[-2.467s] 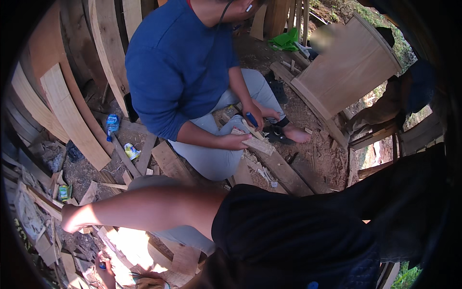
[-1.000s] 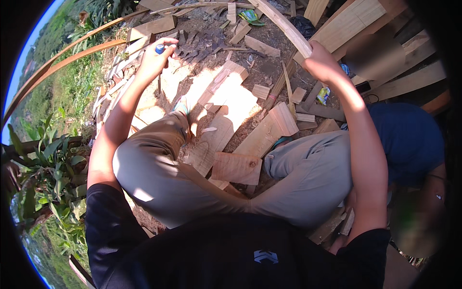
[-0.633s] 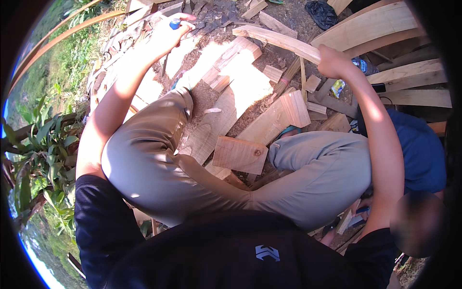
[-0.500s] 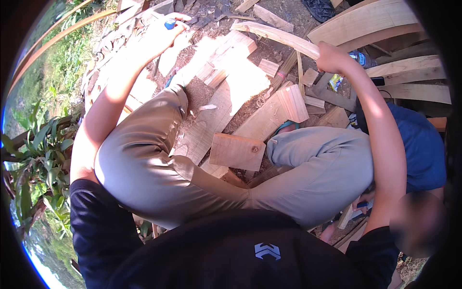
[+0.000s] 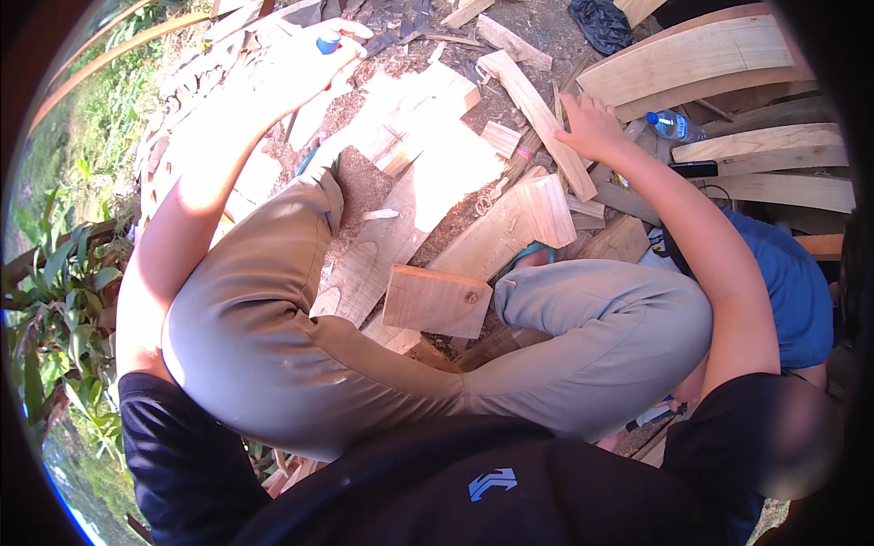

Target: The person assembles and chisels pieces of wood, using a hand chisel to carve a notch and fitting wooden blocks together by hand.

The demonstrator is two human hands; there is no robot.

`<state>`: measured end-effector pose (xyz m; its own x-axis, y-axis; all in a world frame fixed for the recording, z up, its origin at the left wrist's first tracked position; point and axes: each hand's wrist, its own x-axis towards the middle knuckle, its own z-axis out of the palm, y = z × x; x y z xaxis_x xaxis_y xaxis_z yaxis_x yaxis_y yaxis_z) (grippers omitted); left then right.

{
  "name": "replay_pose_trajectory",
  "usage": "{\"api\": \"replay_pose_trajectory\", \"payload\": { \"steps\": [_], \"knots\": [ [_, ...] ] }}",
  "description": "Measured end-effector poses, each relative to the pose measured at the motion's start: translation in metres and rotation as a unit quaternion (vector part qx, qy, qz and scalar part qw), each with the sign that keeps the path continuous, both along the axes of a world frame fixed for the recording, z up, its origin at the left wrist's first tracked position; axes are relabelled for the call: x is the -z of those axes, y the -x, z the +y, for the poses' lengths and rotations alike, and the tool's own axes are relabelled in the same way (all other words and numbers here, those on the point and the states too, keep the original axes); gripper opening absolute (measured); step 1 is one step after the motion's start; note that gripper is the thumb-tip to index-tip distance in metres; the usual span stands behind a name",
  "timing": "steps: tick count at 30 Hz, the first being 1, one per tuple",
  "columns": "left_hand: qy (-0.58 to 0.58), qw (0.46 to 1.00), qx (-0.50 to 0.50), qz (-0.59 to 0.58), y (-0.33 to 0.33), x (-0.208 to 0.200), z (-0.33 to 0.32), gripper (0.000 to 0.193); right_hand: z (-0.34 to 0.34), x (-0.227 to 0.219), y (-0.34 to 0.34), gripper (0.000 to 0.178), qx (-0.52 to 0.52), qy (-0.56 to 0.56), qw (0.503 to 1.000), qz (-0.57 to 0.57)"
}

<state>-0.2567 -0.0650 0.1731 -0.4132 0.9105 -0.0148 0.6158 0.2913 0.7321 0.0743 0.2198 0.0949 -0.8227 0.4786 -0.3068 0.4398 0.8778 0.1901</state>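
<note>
At the upper left my left hand (image 5: pixel 344 59) is closed around a tool with a rounded blue end (image 5: pixel 328 42). Strong sunlight washes out the rest of that tool, so its kind is hidden. My right hand (image 5: pixel 596 127), at the upper right, has its fingers spread and holds nothing. Its thumb side is beside a long, pale strip of wood (image 5: pixel 537 114), which slants from upper left to lower right; whether they touch I cannot tell. Below, between my bent legs, a short board with a knot (image 5: pixel 437 302) rests on other timber.
Thick wood blocks (image 5: pixel 533 214) and offcuts cover the ground ahead. Curved planks (image 5: pixel 692 55) are stacked at the right, with a plastic bottle (image 5: pixel 675 126) and a black phone-like object (image 5: pixel 696 169) among them. Another person in blue (image 5: pixel 774 273) sits close by my right arm. Plants (image 5: pixel 77 309) grow at the left.
My right hand has let go of the wood strip's end and opened. The strip has swung to a steeper slant, its near end now lower. My left hand has barely moved.
</note>
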Motion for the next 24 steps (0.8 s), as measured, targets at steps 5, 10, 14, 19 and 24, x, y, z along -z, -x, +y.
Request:
{"api": "replay_pose_trajectory", "payload": {
  "steps": [5,10,14,19,24],
  "knots": [
    [-0.038,0.999,0.014,-0.017,0.001,0.006,0.017,0.027,0.011,0.06,0.086,0.068,0.209,0.218,0.938,0.169],
    [-0.027,0.999,-0.018,-0.005,0.002,-0.002,0.013,0.027,-0.026,0.119,0.143,0.11,0.46,0.42,0.754,0.209],
    [-0.032,0.992,0.017,0.12,0.008,-0.022,-0.008,0.025,-0.043,0.156,0.163,0.091,0.433,0.549,0.668,0.254],
    [0.004,0.984,-0.018,0.177,-0.013,-0.052,-0.018,0.019,-0.056,0.139,0.162,0.064,0.429,0.536,0.703,0.184],
    [-0.008,0.991,-0.027,0.128,-0.01,-0.037,-0.007,0.022,-0.052,0.137,0.145,0.059,0.367,0.651,0.589,0.306]
  ]
}}
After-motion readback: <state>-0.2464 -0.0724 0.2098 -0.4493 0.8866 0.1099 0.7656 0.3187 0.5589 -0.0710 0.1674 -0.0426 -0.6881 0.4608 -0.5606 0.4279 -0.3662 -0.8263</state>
